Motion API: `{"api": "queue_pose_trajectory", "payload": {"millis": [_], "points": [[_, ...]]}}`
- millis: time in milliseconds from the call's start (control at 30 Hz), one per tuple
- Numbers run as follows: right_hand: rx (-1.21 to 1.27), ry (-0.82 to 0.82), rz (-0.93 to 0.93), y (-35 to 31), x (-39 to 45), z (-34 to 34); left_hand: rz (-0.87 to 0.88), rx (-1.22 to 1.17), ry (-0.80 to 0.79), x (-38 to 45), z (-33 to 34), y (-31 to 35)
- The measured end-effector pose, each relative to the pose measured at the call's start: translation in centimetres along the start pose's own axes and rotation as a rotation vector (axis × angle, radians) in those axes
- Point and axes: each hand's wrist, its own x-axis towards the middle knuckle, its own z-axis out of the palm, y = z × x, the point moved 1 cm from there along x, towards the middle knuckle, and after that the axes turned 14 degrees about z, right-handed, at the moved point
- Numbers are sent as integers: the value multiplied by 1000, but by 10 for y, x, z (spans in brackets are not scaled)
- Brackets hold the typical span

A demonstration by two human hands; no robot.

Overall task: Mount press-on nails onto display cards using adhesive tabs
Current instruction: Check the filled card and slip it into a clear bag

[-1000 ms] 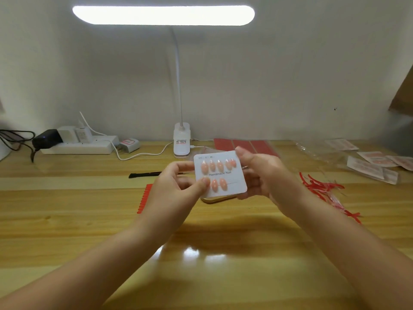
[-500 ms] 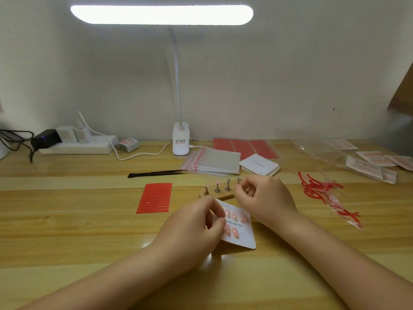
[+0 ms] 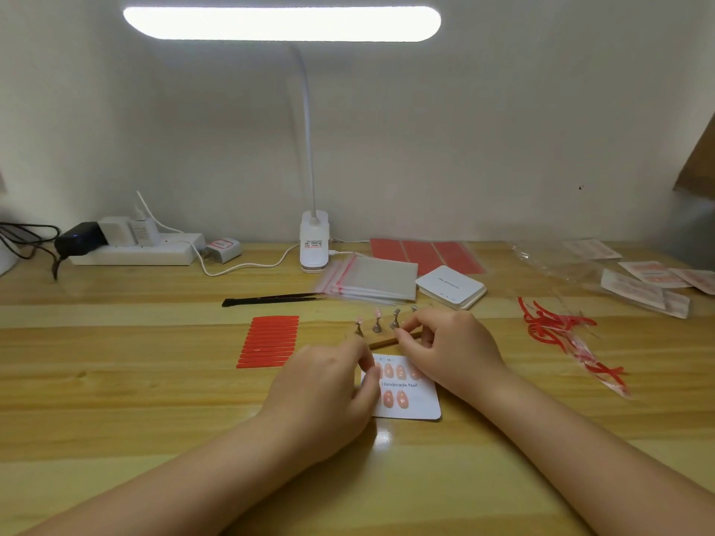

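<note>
A white display card (image 3: 416, 406) printed "Handmade Nail" lies flat on the wooden desk (image 3: 116, 381) with several pink press-on nails (image 3: 394, 371) stuck on it. My left hand (image 3: 329, 384) curls over the card's left edge, thumb on the card. Just behind it a wooden stand (image 3: 381, 342) carries small metal nail holders; two on the left bear pink nails (image 3: 377, 313). My right hand (image 3: 449, 350) has its fingers curled, thumb and forefinger pinching at the foot of the third holder (image 3: 395, 321). What lies between the fingertips is hidden.
Red adhesive tabs (image 3: 269, 342) lie left of the stand, black tweezers (image 3: 271, 299) behind them. Zip bags (image 3: 371, 280), a stack of blank cards (image 3: 450, 286), red sheets (image 3: 425, 251), the lamp base (image 3: 314, 241) and a power strip (image 3: 135, 251) sit at the back. Peeled red strips (image 3: 557, 326) lie right.
The card came down from in front of me onto the desk. My left hand stayed on its left edge; my right hand let go and moved to the stand's holders.
</note>
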Motion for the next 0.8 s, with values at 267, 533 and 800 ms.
{"api": "queue_pose_trajectory", "payload": {"millis": [267, 533, 800], "points": [[33, -74, -19, -1, 2, 3, -270, -53, 24, 8, 9, -18], [-85, -83, -7, -10, 5, 6, -231, -85, 50, 8, 12, -18], [-106, -71, -1, -11, 5, 9, -217, -102, 107, 7, 9, -15]]}}
